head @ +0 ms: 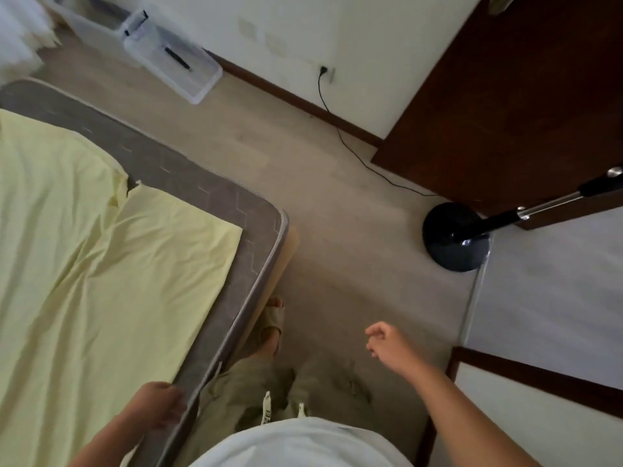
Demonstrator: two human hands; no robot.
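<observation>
Fingers (174, 396) of the left hand (156, 407) lie on the grey rim of the mattress (259, 224), just beside the hem of the yellow sheet (101, 264) – whether they clasp the rim or only rest there I cannot tell. The right hand (382, 338) hangs over the floor (337, 203), fingers loosely curled, holding nothing. By my reckoning the bed-making is partway done: the sheet is spread across the top but wrinkled, and its corner stops short of the mattress corner, leaving a bare grey border – smoothing and tucking remain. Farther off stand a fan base (455, 241) and clear storage boxes (172, 59).
</observation>
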